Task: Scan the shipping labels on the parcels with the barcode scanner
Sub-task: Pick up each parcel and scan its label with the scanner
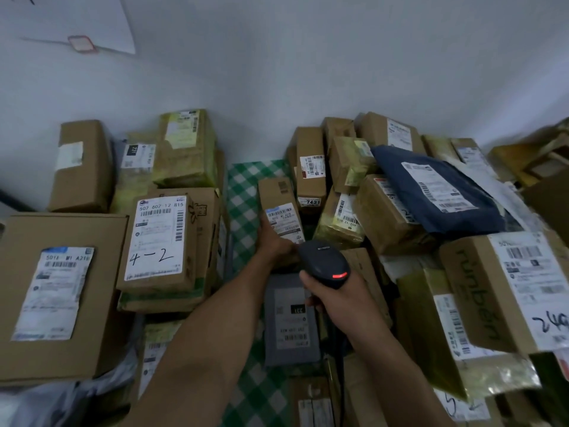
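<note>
My left hand (272,241) grips the near end of a small brown cardboard parcel (275,195), tilted up so that its white shipping label (283,218) faces me. My right hand (335,298) holds a dark barcode scanner (324,261) by its handle. The scanner's head points at that label from just below it, and a red light (338,275) glows on its back. A grey mailer bag (291,325) with a white label lies flat under my forearms.
Cardboard parcels are piled on both sides over a green checked cloth (246,195): a "4-2" box (160,238) and a large flat box (55,291) on the left, a dark blue bag (437,189) and taped boxes on the right. A white wall (308,72) stands behind.
</note>
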A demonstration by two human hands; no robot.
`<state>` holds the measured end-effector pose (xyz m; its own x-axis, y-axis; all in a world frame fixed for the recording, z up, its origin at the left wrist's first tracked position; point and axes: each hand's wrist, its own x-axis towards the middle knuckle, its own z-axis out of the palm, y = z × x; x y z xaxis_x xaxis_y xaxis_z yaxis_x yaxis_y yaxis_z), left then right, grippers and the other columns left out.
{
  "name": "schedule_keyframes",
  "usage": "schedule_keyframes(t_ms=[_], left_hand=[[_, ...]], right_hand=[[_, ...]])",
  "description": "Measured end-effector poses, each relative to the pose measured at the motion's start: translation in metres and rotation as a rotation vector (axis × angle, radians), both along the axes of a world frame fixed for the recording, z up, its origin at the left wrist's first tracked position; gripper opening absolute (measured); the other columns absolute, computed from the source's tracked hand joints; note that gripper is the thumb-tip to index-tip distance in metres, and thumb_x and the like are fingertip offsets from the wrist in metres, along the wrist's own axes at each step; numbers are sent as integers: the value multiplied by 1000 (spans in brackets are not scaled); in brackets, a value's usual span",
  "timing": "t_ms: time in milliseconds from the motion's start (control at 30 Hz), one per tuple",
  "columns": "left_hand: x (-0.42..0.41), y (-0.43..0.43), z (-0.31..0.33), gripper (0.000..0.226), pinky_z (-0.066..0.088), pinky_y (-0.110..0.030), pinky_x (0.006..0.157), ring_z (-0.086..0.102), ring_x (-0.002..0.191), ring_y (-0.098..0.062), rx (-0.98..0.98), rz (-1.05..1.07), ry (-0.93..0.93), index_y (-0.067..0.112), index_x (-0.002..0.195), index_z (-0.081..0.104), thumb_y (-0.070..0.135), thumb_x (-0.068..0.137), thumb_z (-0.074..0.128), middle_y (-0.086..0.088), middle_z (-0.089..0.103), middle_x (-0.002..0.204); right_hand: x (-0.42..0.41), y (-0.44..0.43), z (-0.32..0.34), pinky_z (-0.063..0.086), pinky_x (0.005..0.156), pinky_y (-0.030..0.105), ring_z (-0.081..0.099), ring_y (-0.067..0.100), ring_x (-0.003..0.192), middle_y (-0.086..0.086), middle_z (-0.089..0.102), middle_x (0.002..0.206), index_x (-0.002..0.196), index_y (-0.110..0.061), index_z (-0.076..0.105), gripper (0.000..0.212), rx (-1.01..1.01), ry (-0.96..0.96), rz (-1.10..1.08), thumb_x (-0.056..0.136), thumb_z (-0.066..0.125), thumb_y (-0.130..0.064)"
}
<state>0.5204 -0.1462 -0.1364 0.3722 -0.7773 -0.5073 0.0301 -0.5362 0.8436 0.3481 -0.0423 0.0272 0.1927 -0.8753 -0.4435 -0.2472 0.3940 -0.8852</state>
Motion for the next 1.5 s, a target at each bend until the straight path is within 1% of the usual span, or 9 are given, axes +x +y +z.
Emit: schedule_keyframes(t_ms=[200,333,467,567,667,833,1100,1267,1500], left_hand=[[-9,23,39,91,41,-47,114,45,139,-39,45,-128,-333,6,158,22,8,83,73,-21,40,154],[-17,71,87,54,48,-19,97,57,123,-13,-185,-64,-228,8,148,47,5,96,63,-5,57,142],[-17,134,152,28,49,-12,90,61,109,2,-312,51,-455,23,127,66,14,102,60,12,68,124],[-9,177,190,26,51,-28,97,60,110,-6,-452,95,-789,24,122,67,22,96,69,11,67,118],[14,197,201,60,35,-49,115,40,139,-29,-270,139,-1100,24,141,53,42,88,74,-5,48,148],[56,207,201,106,20,-55,120,21,149,-41,131,167,-839,28,162,11,72,83,65,-19,20,162],[32,244,214,97,33,-48,114,30,142,-32,-101,285,-698,25,158,20,48,82,75,-8,34,152],[-34,283,214,109,44,-42,114,40,141,-17,-261,292,-425,24,161,25,33,73,89,4,36,151],[-80,312,210,96,47,-12,90,49,118,7,-375,203,-328,44,141,35,39,66,95,29,40,131]], right_hand=[[-1,10,9,54,60,23,70,11,65,-3,79,85,103,-25,74,16,-24,-37,-5,89,81,-22],[0,21,20,61,69,33,74,13,71,-5,79,84,103,-27,73,16,-23,-77,-11,89,80,-22],[1,37,33,63,72,36,77,20,79,0,79,88,107,-23,73,21,-24,-128,-20,87,82,-22],[2,50,40,61,72,34,77,20,82,2,79,91,105,-24,74,19,-10,-153,-7,88,82,-24],[5,63,44,61,73,40,77,21,81,3,79,94,107,-25,74,23,4,-185,4,86,84,-25],[6,83,46,60,71,35,76,19,80,1,78,98,112,-27,72,29,6,-223,36,86,84,-27],[2,107,52,61,74,34,76,11,75,-7,78,92,111,-30,71,31,-79,-284,33,85,85,-21],[-1,123,52,60,91,41,72,11,100,-14,76,105,114,-41,67,40,-145,-347,-70,81,88,-31],[-22,140,58,59,92,40,74,8,102,-14,79,105,106,-35,71,50,-254,-398,-109,71,93,-6]])
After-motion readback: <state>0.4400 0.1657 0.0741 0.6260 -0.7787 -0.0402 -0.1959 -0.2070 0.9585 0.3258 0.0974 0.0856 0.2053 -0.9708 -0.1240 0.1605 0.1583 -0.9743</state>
